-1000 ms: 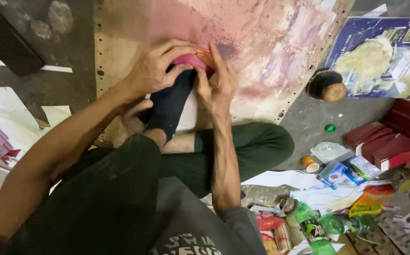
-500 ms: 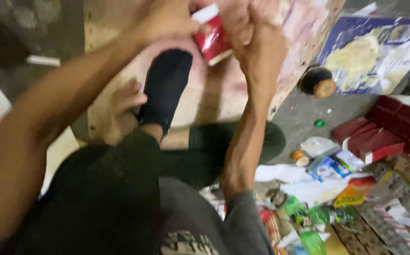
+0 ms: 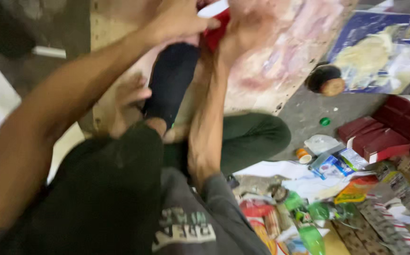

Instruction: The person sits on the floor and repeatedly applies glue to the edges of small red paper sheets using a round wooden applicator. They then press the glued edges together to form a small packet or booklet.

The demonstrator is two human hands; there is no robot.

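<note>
Head view: both hands, left hand (image 3: 179, 21) and right hand (image 3: 242, 33), now lifted off the stained board (image 3: 280, 56), clamped together on the red packet (image 3: 217, 28), work evidently moved in-hand.

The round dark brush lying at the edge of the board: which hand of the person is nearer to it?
The right hand. It grips the red object at the top, left of the brush. The left hand is further left, on the red object's far side.
</note>
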